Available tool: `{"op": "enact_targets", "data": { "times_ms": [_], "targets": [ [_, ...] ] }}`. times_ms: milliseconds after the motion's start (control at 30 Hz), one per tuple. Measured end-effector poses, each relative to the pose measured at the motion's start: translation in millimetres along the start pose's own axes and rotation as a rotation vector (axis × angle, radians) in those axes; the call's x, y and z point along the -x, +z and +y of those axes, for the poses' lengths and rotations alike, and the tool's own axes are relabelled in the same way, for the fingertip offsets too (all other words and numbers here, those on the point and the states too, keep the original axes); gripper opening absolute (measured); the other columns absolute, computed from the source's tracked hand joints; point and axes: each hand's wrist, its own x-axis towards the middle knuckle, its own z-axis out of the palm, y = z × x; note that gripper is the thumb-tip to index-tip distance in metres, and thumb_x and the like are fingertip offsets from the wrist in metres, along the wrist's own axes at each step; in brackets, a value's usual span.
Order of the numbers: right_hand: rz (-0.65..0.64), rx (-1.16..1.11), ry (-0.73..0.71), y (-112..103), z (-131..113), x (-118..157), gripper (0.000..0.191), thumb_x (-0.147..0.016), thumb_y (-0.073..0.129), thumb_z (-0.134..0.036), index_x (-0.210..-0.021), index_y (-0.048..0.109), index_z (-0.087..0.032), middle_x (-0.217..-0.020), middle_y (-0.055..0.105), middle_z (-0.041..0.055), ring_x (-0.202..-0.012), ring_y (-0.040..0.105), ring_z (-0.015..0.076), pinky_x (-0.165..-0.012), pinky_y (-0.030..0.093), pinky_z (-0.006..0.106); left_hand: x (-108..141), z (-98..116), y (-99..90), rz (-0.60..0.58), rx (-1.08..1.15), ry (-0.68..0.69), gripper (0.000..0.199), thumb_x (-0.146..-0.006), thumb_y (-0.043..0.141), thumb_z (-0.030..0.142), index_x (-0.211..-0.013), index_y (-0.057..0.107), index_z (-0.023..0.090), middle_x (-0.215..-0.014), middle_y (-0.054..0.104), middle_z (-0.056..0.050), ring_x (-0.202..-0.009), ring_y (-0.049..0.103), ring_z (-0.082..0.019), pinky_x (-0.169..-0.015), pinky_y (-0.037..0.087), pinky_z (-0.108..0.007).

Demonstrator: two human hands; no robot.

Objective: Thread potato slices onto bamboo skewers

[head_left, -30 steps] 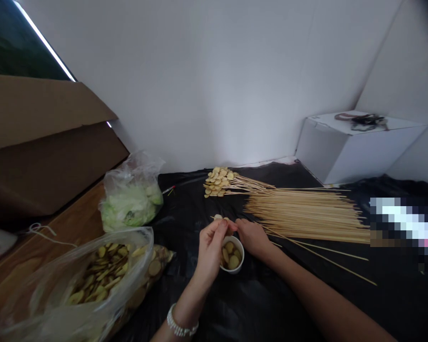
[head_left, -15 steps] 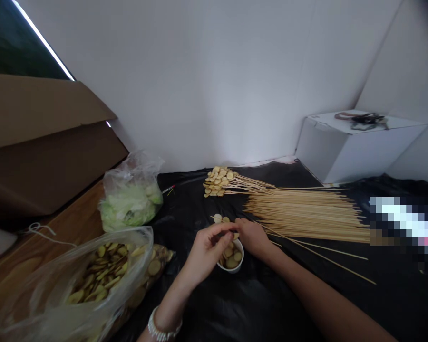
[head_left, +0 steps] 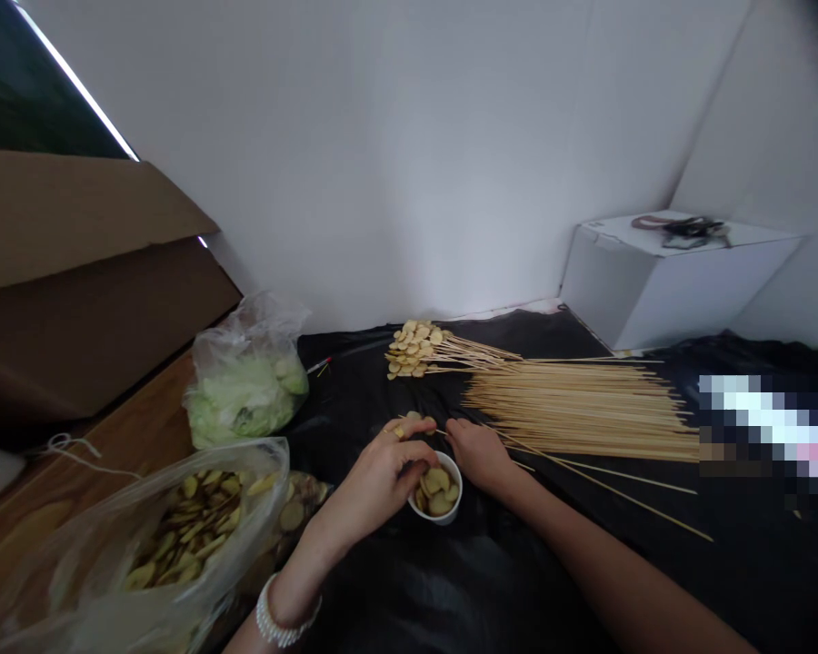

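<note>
My right hand (head_left: 478,454) is closed on a thin wooden skewer, just right of a white paper cup (head_left: 458,490). The cup holds round yellowish slices (head_left: 438,490). My left hand (head_left: 392,468) curves over the cup's left side, its fingers bent near the skewer's tip; slices on the skewer (head_left: 419,421) show partly behind those fingers. Whether the left fingers pinch a slice is too small to tell. Behind the hands lie skewers with slices on their ends (head_left: 413,348), beside a wide row of bare skewers (head_left: 586,409).
An open plastic bag of slices (head_left: 191,522) lies at the left, with a bag of pale green vegetable (head_left: 245,400) behind it. A cardboard box (head_left: 95,318) stands far left, a white box (head_left: 620,286) at back right. Black sheeting (head_left: 450,590) covers the surface.
My left hand has moved left and its fingers have shifted back from the cup, showing more of the slices inside. The right hand has hardly moved. The view has shifted slightly.
</note>
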Motion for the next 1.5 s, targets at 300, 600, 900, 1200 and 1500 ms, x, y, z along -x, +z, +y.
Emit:
{"op": "enact_targets", "data": {
  "times_ms": [300,600,900,1200,1500],
  "targets": [
    [-0.018,-0.004,0.006,-1.8,-0.2,0.0,0.02,-0.096,0.034,-0.026,-0.099,0.053,-0.019,-0.094,0.064,0.0068,-0.082,0.065,0.0174,-0.065,0.041,0.024,-0.3,2.3,9.0,-0.221,-0.106,0.021,0.032,-0.081,0.048,0.008,-0.101,0.066,0.026,-0.128,0.055,-0.006,-0.123,0.045,-0.023,-0.1,0.038,-0.038],
    [-0.006,-0.014,0.001,0.8,0.6,-0.8,0.02,-0.095,0.034,-0.024,-0.099,0.053,-0.019,-0.093,0.064,0.006,-0.082,0.064,0.0189,-0.064,0.041,0.026,-4.1,5.9,0.4,-0.223,0.086,-0.028,0.015,-0.081,0.052,0.012,-0.085,0.062,0.023,-0.119,0.059,-0.006,-0.118,0.048,-0.02,-0.098,0.038,-0.035],
    [-0.002,-0.025,0.003,1.7,0.4,-0.6,0.02,-0.095,0.035,-0.026,-0.1,0.053,-0.02,-0.095,0.064,0.0066,-0.083,0.064,0.0186,-0.065,0.039,0.026,-6.9,-9.7,-10.4,0.122,0.557,-0.244,0.012,-0.076,0.065,0.026,-0.083,0.063,0.017,-0.084,0.066,-0.004,-0.076,0.059,-0.015,-0.072,0.046,-0.028],
    [0.081,-0.064,0.054,-5.6,10.6,-2.8,0.023,-0.097,0.03,-0.025,-0.095,0.052,-0.02,-0.093,0.066,0.0052,-0.083,0.063,0.0172,-0.063,0.035,0.025,-42.6,-64.6,7.3,0.761,1.35,-0.539,0.031,-0.06,0.078,0.016,-0.09,0.068,0.015,-0.076,0.067,-0.001,-0.065,0.061,-0.007,-0.062,0.046,-0.018],
    [0.182,-0.132,0.061,-11.6,16.4,-4.1,0.024,-0.097,0.031,-0.025,-0.09,0.054,-0.019,-0.087,0.066,0.0045,-0.081,0.06,0.0154,-0.067,0.032,0.025,-43.9,-99.9,63.8,0.851,1.568,-0.708,0.017,-0.063,0.076,0.009,-0.074,0.065,0.014,-0.076,0.069,-0.002,-0.066,0.064,-0.008,-0.057,0.048,-0.014]
  ]
}}
